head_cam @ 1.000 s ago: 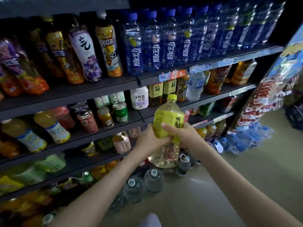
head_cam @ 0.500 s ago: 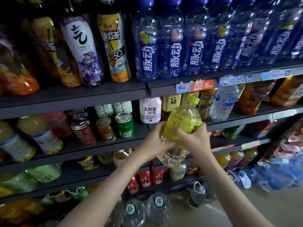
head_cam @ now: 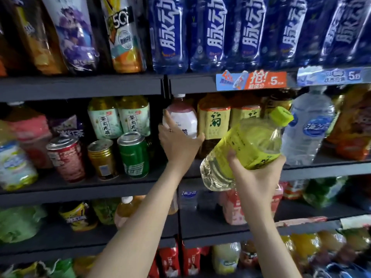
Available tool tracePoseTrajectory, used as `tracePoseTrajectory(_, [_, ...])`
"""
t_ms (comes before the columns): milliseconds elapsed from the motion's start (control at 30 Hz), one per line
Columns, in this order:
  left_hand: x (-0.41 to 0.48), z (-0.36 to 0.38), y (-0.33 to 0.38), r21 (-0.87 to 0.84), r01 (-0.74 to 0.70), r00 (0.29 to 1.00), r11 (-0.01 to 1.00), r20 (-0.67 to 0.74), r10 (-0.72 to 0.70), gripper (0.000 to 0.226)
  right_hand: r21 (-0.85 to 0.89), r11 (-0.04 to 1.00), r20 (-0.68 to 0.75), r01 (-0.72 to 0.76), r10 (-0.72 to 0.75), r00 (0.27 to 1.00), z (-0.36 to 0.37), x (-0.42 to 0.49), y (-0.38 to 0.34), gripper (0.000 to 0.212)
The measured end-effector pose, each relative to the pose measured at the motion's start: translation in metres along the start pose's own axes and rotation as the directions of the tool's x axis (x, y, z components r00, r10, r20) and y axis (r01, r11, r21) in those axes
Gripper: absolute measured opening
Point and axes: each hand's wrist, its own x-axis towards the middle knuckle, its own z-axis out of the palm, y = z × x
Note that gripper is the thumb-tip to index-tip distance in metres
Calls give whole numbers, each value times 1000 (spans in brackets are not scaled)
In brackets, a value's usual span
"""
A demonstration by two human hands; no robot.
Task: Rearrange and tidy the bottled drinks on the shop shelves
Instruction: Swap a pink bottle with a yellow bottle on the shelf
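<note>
Half a second earlier both hands had cradled the yellow-labelled bottle [head_cam: 246, 151]; now the left hand [head_cam: 178, 141] had let go and gone forward to the middle shelf [head_cam: 80, 189], where its grip had closed around the white-and-pink bottle [head_cam: 181, 119] standing at the left end of the row of yellow tea bottles [head_cam: 213, 121]. That left the right hand [head_cam: 256, 177] carrying the yellow-labelled bottle alone, fingers clamped around its lower half, the bottle tilted with its green cap [head_cam: 281, 116] pointing up and right, held in the air in front of the shelf and not yet resting on it. The view had also drawn closer to the shelving. The split of the hands suggested that the white-and-pink bottle was being shifted or steadied to open a slot, so that the held bottle could go in among its matching yellow neighbours. The clear water bottle [head_cam: 309, 129] stood just to the right of the held bottle's cap, close enough that a careless swing might knock it.
</note>
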Motion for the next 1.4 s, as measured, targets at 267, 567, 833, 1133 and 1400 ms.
tracePoseTrajectory(267, [10, 4, -6, 51, 31, 1000, 998, 4, -31, 129, -6, 1000, 44, 12, -11, 999, -6, 8, 1, 82])
tracePoseTrajectory(567, [-16, -10, -8, -28, -13, 995, 1000, -98, 11, 119, -97, 995, 47, 39, -34, 998, -2, 0, -4, 88])
tracePoseTrajectory(833, [-70, -48, -17, -182, -213, 944, 960, -291, 154, 113, -63, 998, 9, -9, 10, 1000, 7, -20, -7, 89])
tracePoseTrajectory(1133, [-106, -125, -27, -331, -240, 931, 913, -346, 119, 108, -143, 988, 120, -51, 68, 990, 50, -37, -14, 92])
tracePoseTrajectory(1400, [-98, -159, -34, -426, -156, 935, 891, -354, -6, 111, -474, 872, 217, 121, -17, 976, 115, -23, -20, 101])
